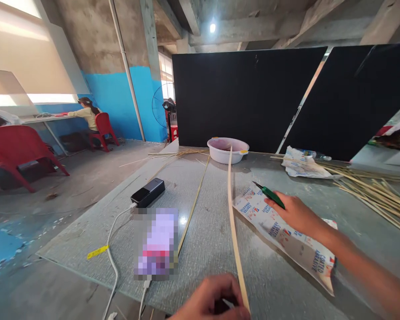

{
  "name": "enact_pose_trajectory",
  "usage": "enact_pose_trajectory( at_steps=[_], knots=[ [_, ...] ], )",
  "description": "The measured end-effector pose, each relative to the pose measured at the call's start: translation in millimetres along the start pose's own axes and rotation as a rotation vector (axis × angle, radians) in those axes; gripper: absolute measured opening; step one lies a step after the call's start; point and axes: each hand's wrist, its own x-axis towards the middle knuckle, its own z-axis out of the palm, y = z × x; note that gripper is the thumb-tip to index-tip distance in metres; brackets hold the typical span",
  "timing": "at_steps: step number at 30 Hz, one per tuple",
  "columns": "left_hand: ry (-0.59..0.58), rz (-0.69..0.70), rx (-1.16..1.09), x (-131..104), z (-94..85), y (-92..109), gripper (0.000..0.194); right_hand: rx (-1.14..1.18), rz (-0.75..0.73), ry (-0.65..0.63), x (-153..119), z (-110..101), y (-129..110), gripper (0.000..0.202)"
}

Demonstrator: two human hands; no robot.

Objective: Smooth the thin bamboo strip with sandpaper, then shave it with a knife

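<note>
My left hand (216, 298) is at the bottom centre, its fingers curled round the near end of a long pale bamboo strip (232, 213). The strip runs away from me, its far end resting over the rim of a white basin (220, 155). To the right, my right hand (291, 211) grips a green-handled knife (271, 195), its dark blade pointing up and left. Below that hand lies a printed sheet of abrasive paper (283, 235) on the grey table (206, 262).
A black power bank (148, 192) and a blurred-out phone (158, 244) with white cables lie on the left. Thin strips (380, 195) are piled at right beside crumpled paper (303, 164). Black panels (240, 98) stand behind. A person (88, 115) sits at far left near red chairs.
</note>
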Motion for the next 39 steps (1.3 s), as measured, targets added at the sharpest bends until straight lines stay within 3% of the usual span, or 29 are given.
enact_pose_trajectory(
  at_steps=[3,4,9,16,22,26,31,35,39],
  knots=[
    [-0.011,-0.060,-0.076,7.0,-2.3,29.4,0.045,0.306,0.169,-0.227,-22.2,-23.1,-28.4,0.030],
    [-0.027,-0.071,-0.100,11.2,-4.1,38.1,0.041,0.362,0.190,-0.240,-26.4,-28.4,-39.5,0.030],
    [-0.065,-0.036,-0.189,37.6,-9.7,58.8,0.031,0.405,0.127,-0.095,-35.5,-27.1,-76.5,0.025],
    [-0.069,-0.062,-0.291,48.7,-0.6,34.3,0.038,0.442,-0.144,-0.081,-62.3,2.4,-78.5,0.007],
    [-0.064,-0.026,-0.140,52.9,-4.5,28.0,0.039,0.438,-0.119,-0.122,-66.5,-4.8,-85.5,0.027],
    [-0.003,-0.028,-0.177,50.6,-1.2,31.8,0.045,0.491,-0.053,-0.102,-71.5,-10.7,-88.9,0.030],
    [0.011,-0.022,-0.265,38.7,10.7,53.3,0.056,0.566,-0.021,-0.085,-93.3,-19.5,-95.5,0.026],
    [-0.081,0.000,-0.209,37.5,12.7,86.8,0.051,0.552,-0.062,-0.002,-105.8,-22.1,-96.9,0.043],
    [-0.152,0.062,-0.186,46.1,4.7,110.0,0.041,0.494,-0.067,0.092,-105.1,-21.4,-101.9,0.038]
  ],
)
